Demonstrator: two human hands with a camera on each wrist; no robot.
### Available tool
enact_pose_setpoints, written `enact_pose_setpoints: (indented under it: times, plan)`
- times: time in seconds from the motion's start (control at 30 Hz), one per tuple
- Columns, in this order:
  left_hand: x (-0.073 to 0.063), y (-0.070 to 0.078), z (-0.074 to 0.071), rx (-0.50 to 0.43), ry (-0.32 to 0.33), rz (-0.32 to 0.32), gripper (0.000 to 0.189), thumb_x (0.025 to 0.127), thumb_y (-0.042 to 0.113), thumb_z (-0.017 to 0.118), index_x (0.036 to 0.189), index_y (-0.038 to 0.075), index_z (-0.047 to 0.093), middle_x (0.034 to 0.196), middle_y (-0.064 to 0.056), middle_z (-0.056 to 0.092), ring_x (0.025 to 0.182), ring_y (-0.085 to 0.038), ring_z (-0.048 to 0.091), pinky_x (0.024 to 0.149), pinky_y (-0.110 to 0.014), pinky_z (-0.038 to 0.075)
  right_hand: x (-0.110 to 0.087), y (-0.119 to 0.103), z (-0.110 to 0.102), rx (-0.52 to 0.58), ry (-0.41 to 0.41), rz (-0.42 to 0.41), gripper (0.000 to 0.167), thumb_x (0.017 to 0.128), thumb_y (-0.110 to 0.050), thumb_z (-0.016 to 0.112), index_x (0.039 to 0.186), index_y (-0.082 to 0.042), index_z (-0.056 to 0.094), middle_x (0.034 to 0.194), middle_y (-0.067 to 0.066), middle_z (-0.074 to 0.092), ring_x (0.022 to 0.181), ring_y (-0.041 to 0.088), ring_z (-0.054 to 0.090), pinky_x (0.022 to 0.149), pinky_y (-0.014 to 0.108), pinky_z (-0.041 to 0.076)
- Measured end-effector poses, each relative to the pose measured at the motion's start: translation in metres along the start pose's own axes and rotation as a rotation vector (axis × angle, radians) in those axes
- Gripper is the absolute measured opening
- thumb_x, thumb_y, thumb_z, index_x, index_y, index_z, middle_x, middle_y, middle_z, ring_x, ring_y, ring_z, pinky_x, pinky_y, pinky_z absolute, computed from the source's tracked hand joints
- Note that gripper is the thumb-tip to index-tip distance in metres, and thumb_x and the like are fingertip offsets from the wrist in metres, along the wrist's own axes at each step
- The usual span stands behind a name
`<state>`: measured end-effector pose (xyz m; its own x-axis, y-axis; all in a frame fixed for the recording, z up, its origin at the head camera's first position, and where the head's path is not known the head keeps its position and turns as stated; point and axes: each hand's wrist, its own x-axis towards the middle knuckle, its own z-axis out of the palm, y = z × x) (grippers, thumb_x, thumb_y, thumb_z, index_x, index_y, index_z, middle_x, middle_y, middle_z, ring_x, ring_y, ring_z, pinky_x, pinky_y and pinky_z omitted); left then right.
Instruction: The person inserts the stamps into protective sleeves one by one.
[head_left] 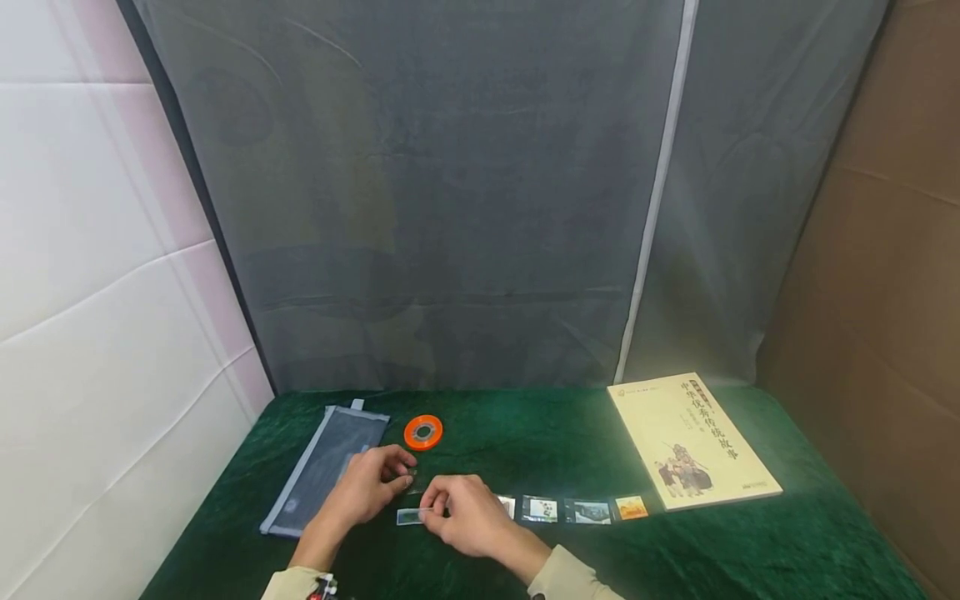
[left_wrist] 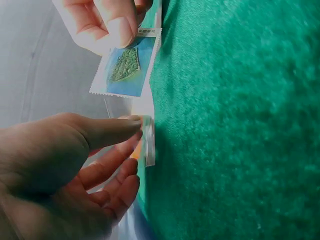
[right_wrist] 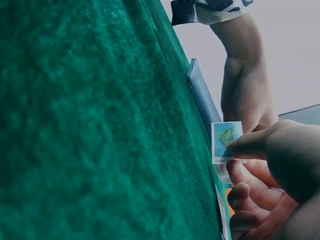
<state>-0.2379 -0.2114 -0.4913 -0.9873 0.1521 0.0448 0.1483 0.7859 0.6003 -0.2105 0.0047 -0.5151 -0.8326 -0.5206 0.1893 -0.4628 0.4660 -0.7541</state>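
Between thumb and forefinger my right hand pinches a postage stamp. The stamp has a perforated white edge and a green island on blue. In the right wrist view, the same stamp stands partly behind the thumb. My left hand is close by on the left, its thumb and forefinger pinching a small clear plastic sleeve, mostly hidden in the head view. The stamp is held near this sleeve, low over the green cloth.
Right of my right hand lie a sleeved panda stamp, a sleeved landscape stamp and an orange stamp in a row. A cream book lies farther right. Beyond my left hand are an orange tape roll and a grey mesh pouch.
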Motion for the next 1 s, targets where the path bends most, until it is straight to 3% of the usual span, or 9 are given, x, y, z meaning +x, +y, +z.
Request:
enact_pose_setpoints:
  times: [0.13, 0.27, 0.4, 0.5, 0.73, 0.87, 1.0]
  plan:
    - [0.002, 0.005, 0.0, -0.015, 0.021, 0.043, 0.011, 0.095, 0.009, 0.083, 0.096, 0.02, 0.08, 0.087, 0.011, 0.076, 0.073, -0.006, 0.063, 0.071, -0.031, 0.053, -0.002, 0.003, -0.007, 0.065, 0.007, 0.003, 0.006, 0.099, -0.024, 0.079, 0.094, -0.024, 0.075, 0.078, -0.017, 0.061, 0.06, -0.005, 0.049, 0.059, 0.017, 0.044]
    - [0.003, 0.022, 0.001, -0.035, 0.061, 0.113, 0.008, 0.095, 0.012, 0.084, 0.097, 0.019, 0.081, 0.092, 0.011, 0.079, 0.086, -0.01, 0.071, 0.081, -0.04, 0.061, -0.008, 0.011, -0.019, 0.13, 0.034, 0.001, 0.006, 0.1, -0.024, 0.078, 0.095, -0.023, 0.075, 0.079, -0.014, 0.063, 0.06, -0.002, 0.05, 0.056, 0.018, 0.044]
    - [0.009, 0.039, 0.009, -0.055, 0.111, 0.189, 0.011, 0.095, 0.009, 0.084, 0.098, 0.02, 0.083, 0.096, 0.012, 0.079, 0.1, -0.019, 0.074, 0.09, -0.048, 0.063, -0.019, 0.025, -0.036, 0.166, 0.072, 0.021, 0.005, 0.101, -0.027, 0.077, 0.099, -0.024, 0.076, 0.08, -0.012, 0.064, 0.058, -0.001, 0.051, 0.054, 0.02, 0.045]
    - [0.016, 0.051, 0.018, -0.088, 0.122, 0.24, 0.013, 0.095, 0.009, 0.083, 0.099, 0.022, 0.082, 0.094, 0.013, 0.078, 0.1, -0.019, 0.073, 0.091, -0.049, 0.063, -0.03, 0.038, -0.053, 0.156, 0.108, 0.047, 0.005, 0.102, -0.031, 0.076, 0.101, -0.027, 0.075, 0.081, -0.011, 0.065, 0.059, 0.0, 0.054, 0.056, 0.022, 0.047]
    - [0.03, 0.075, 0.044, -0.171, 0.027, 0.306, 0.008, 0.101, 0.017, 0.078, 0.104, 0.023, 0.082, 0.093, 0.015, 0.072, 0.097, -0.019, 0.069, 0.094, -0.052, 0.059, -0.059, 0.068, -0.097, 0.093, 0.268, 0.155, 0.005, 0.1, -0.031, 0.08, 0.1, -0.03, 0.075, 0.083, -0.01, 0.066, 0.066, 0.006, 0.059, 0.061, 0.025, 0.05]
    - [0.034, 0.089, 0.059, -0.178, -0.029, 0.337, 0.008, 0.103, 0.019, 0.076, 0.108, 0.018, 0.083, 0.095, 0.011, 0.072, 0.094, -0.014, 0.066, 0.092, -0.051, 0.058, -0.072, 0.077, -0.117, 0.125, 0.342, 0.205, 0.007, 0.099, -0.026, 0.082, 0.1, -0.024, 0.075, 0.085, -0.003, 0.07, 0.065, 0.008, 0.06, 0.059, 0.026, 0.049]
    - [0.034, 0.103, 0.072, -0.192, -0.078, 0.35, 0.009, 0.105, 0.021, 0.074, 0.11, 0.017, 0.081, 0.102, 0.008, 0.075, 0.097, -0.011, 0.068, 0.091, -0.05, 0.06, -0.079, 0.083, -0.13, 0.187, 0.358, 0.231, 0.01, 0.1, -0.024, 0.079, 0.104, -0.016, 0.073, 0.088, 0.006, 0.075, 0.062, 0.009, 0.061, 0.055, 0.026, 0.048]
